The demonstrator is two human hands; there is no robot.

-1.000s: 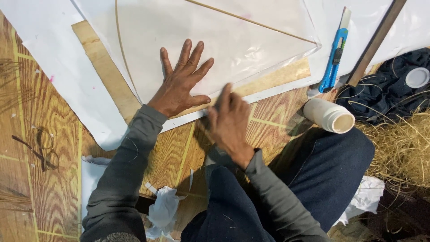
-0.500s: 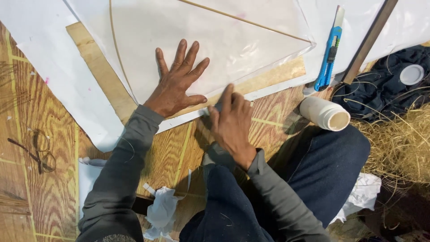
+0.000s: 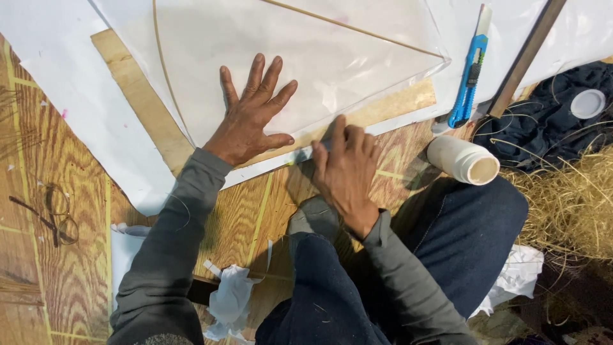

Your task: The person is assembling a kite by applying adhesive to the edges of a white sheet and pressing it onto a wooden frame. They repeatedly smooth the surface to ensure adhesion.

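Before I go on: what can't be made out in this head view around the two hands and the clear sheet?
- Head view: whatever the right hand presses at the clear sheet's lower edge; its fingers cover it.
- The sheet's top and the thin curved stick: cut off by the upper edge.
- The long bar beside the blue utility knife: upper end out of frame.
- Surface under the flat left hand: hidden by the palm.

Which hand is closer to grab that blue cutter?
Probably the right hand. It sits at the sheet's edge on the side of the blue cutter, while the left hand lies flat on the clear sheet, farther away.
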